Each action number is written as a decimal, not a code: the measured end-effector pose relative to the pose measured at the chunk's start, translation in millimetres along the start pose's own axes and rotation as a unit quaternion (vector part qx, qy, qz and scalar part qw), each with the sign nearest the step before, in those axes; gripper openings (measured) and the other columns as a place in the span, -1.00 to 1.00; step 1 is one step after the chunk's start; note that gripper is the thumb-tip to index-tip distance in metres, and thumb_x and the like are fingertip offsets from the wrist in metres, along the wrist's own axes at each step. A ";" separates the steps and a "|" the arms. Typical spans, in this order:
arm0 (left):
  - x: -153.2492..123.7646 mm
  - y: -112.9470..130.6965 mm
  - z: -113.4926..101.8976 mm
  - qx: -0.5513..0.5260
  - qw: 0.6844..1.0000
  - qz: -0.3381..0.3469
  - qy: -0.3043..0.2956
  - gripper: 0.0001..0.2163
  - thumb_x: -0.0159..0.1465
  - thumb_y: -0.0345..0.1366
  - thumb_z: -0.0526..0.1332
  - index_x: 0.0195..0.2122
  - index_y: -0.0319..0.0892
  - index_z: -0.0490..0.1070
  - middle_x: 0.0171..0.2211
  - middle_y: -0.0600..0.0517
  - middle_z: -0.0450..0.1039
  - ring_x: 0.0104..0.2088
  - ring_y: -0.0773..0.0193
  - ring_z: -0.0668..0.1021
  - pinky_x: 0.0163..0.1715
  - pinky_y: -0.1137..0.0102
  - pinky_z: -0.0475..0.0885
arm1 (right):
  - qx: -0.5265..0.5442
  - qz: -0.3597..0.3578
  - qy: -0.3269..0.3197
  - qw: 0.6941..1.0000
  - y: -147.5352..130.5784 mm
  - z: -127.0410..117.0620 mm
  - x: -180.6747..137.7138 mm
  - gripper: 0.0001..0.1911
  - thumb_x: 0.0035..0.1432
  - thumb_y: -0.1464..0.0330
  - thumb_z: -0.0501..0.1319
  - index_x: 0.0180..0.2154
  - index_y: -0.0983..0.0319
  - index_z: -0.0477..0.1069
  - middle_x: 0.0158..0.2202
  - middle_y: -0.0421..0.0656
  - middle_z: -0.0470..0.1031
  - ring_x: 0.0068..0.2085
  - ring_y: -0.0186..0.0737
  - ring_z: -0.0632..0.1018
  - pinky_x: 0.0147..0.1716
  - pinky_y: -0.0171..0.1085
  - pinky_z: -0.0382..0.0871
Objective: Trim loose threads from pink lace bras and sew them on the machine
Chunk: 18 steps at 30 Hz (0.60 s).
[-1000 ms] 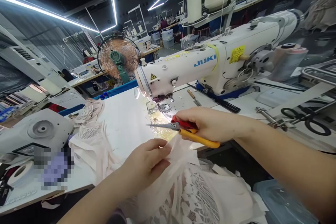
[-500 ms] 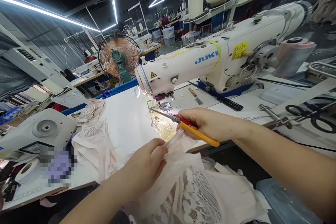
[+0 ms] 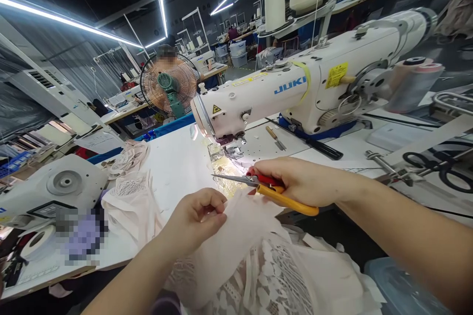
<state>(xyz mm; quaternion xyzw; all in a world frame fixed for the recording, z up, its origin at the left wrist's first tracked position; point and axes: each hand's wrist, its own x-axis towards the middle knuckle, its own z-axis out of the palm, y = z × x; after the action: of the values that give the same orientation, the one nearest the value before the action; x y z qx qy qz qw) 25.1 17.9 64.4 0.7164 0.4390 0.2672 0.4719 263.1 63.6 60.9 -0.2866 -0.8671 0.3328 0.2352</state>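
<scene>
My right hand [image 3: 295, 179] is closed around scissors [image 3: 284, 198] with one orange and one red handle; the blades look nearly together and point left. Beneath them, pale pink lace fabric [image 3: 236, 241] hangs over the table's front edge toward me. My left hand [image 3: 201, 216] pinches the upper left edge of this fabric between thumb and fingers. Just behind the hands is the needle area of a white sewing machine [image 3: 258, 98], its lamp lighting a yellowish, shiny covering [image 3: 225, 174] on the bed. Whether my right fingers also touch the fabric is hard to see.
More pink lace pieces [image 3: 129, 202] lie on the table to the left, beside a second white machine head [image 3: 66, 182] and a tape roll [image 3: 39, 241]. A wooden-handled tool [image 3: 275, 137] and a black-handled one [image 3: 325, 148] rest right of the needle. A fan [image 3: 170, 83] stands behind.
The scissors have come down and slightly right, away from the needle area. My left hand has moved a little up and left, now pinching the fabric's edge, which is spread wider.
</scene>
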 end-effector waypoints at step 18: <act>1.4 -0.1 5.4 -0.070 0.990 -0.110 0.048 -0.85 0.00 -0.31 0.29 -0.49 -0.24 0.33 -0.48 0.06 0.35 -0.50 0.40 0.34 -0.53 0.49 0.20 | 0.206 0.084 0.095 0.970 -15.8 14.3 15.1 -0.79 -0.06 0.32 0.24 -0.43 0.21 0.21 -0.46 -0.24 0.37 -0.42 -0.30 0.43 -0.44 -0.30 0.30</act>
<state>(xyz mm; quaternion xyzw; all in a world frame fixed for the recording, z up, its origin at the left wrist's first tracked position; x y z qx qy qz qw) 30.0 16.7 62.1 0.6153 0.5173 0.2778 0.5259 238.2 57.5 65.9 -0.3336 -0.7265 0.4941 0.3417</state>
